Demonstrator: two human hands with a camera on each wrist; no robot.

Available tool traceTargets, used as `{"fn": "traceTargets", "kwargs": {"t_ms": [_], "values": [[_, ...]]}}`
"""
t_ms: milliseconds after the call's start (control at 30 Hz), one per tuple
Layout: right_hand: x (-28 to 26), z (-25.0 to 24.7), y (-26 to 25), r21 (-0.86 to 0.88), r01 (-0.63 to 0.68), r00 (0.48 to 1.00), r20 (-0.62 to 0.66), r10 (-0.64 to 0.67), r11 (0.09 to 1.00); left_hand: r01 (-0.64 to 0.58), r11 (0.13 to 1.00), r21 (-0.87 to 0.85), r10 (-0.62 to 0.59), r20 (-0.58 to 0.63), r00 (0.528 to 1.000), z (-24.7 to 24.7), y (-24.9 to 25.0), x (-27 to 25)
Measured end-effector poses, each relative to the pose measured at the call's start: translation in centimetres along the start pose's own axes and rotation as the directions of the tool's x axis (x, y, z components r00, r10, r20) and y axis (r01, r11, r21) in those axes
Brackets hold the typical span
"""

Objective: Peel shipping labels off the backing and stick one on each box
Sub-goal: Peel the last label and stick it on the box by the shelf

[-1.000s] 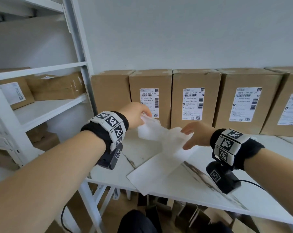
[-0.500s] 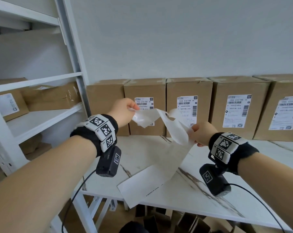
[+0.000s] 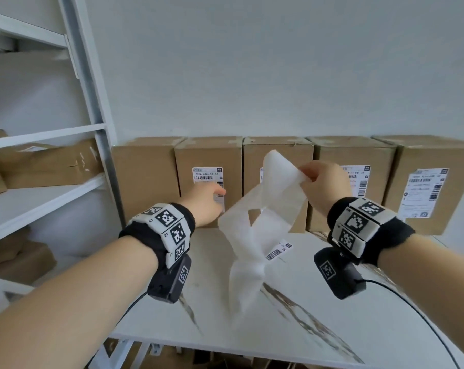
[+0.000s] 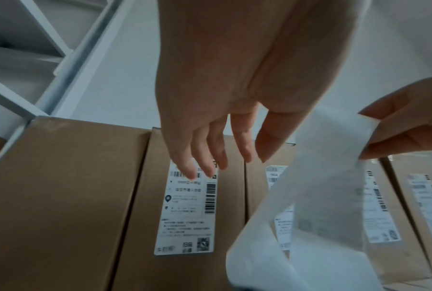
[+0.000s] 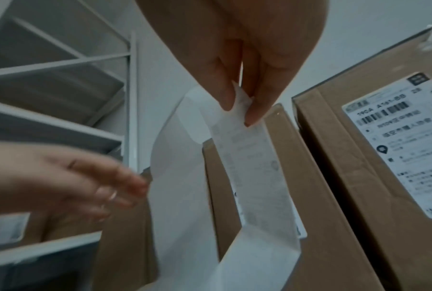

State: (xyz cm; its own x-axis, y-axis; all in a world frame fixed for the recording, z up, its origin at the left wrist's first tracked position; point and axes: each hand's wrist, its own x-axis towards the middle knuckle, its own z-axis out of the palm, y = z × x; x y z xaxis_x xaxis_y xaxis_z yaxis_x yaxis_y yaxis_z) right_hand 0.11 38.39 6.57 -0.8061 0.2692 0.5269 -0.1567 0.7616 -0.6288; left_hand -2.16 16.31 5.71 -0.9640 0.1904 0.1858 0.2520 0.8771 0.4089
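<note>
Several brown boxes stand in a row at the back of the table. The leftmost box [image 3: 143, 182] [image 4: 60, 196] has a bare front. The second box [image 3: 188, 161] carries a white label [image 3: 208, 174] [image 4: 185, 212]. My left hand [image 3: 217, 201] [image 4: 225, 165] is open and holds nothing, with straight fingers in front of that label's top; contact is unclear. My right hand [image 3: 305, 179] [image 5: 237, 110] pinches the top end of the long white label strip [image 3: 252, 235] [image 4: 322, 196] [image 5: 247, 167]. The strip hangs twisted down to the table, and one printed label [image 3: 278, 250] shows on it.
The white marble table [image 3: 332, 315] has bare surface in front of the boxes. A white metal shelf rack [image 3: 92, 107] with more cartons [image 3: 49, 163] stands at the left, close to the leftmost box. Three boxes further right carry labels [image 3: 425, 193]. Cables trail from both wrist cameras.
My left hand let go of the strip and moved forward to the second box. My right hand rose and lifted the strip's end, so the strip now hangs from it alone.
</note>
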Motion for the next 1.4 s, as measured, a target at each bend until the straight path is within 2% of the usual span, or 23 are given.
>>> {"fn": "traceTargets", "kwargs": {"t_ms": [67, 133, 200, 267, 333, 467, 600, 667, 767, 900, 1067, 1167, 1300, 1400], "values": [[-1.4, 0.8, -0.1, -0.034, 0.068, 0.996, 0.053, -0.066, 0.997, -0.021, 0.998, -0.067, 0.020, -0.015, 1.000, 0.4, 0.7, -0.3], [-2.6, 1.8, -0.1, -0.045, 0.083, 0.991, 0.105, -0.078, 0.996, 0.004, 0.979, -0.203, -0.002, 0.012, 1.000, 0.7, 1.4, -0.7], [-3.6, 2.9, -0.1, -0.044, 0.084, 0.982, 0.171, -0.076, 0.995, 0.117, 0.918, -0.379, -0.078, 0.117, 0.990, 0.8, 1.8, -1.1], [-4.4, 3.8, -0.1, -0.027, 0.094, 0.969, 0.233, -0.085, 0.995, 0.226, 0.856, -0.465, -0.135, 0.221, 0.966, 0.8, 1.8, -1.5], [-5.2, 4.4, -0.3, -0.004, 0.121, 0.953, 0.279, -0.115, 0.993, 0.278, 0.824, -0.493, -0.169, 0.254, 0.952, 0.9, 1.5, -1.8], [-6.1, 4.9, -1.0, 0.091, 0.119, 0.930, 0.340, -0.143, 0.989, 0.320, 0.798, -0.510, -0.227, 0.238, 0.944, 1.4, 0.9, -2.0], [-6.7, 5.0, -1.3, 0.174, 0.091, 0.931, 0.336, -0.146, 0.980, 0.352, 0.793, -0.498, -0.223, 0.300, 0.928, 2.3, 0.3, -2.3], [-6.8, 4.9, -1.5, 0.209, 0.047, 0.943, 0.314, -0.113, 0.977, 0.309, 0.803, -0.510, -0.187, 0.275, 0.943, 2.7, 0.1, -2.3], [-6.8, 4.8, -1.6, 0.240, -0.029, 0.952, 0.304, -0.046, 0.970, 0.148, 0.856, -0.496, -0.110, 0.106, 0.988, 3.1, -0.1, -2.1], [-6.4, 4.9, -1.6, 0.223, -0.074, 0.947, 0.322, -0.002, 0.972, 0.012, 0.869, -0.495, -0.010, 0.008, 1.000, 2.7, -0.3, -2.0], [-6.1, 5.2, -1.5, 0.158, -0.021, 0.953, 0.302, -0.028, 0.987, -0.057, 0.844, -0.533, 0.057, -0.015, 0.998, 2.4, -0.7, -1.9], [-5.8, 5.4, -1.3, 0.109, -0.007, 0.956, 0.294, -0.026, 0.994, -0.055, 0.846, -0.531, 0.047, -0.029, 0.998, 2.4, -1.1, -1.7], [-4.9, 5.5, -0.4, 0.141, -0.104, 0.969, 0.238, 0.068, 0.985, -0.027, 0.887, -0.460, 0.001, -0.057, 0.998, 2.2, -2.1, -1.5], [-4.2, 5.1, -0.2, 0.246, -0.229, 0.959, 0.224, 0.175, 0.942, -0.024, 0.948, -0.318, -0.010, -0.105, 0.994, 2.2, -3.0, -1.3]]}}
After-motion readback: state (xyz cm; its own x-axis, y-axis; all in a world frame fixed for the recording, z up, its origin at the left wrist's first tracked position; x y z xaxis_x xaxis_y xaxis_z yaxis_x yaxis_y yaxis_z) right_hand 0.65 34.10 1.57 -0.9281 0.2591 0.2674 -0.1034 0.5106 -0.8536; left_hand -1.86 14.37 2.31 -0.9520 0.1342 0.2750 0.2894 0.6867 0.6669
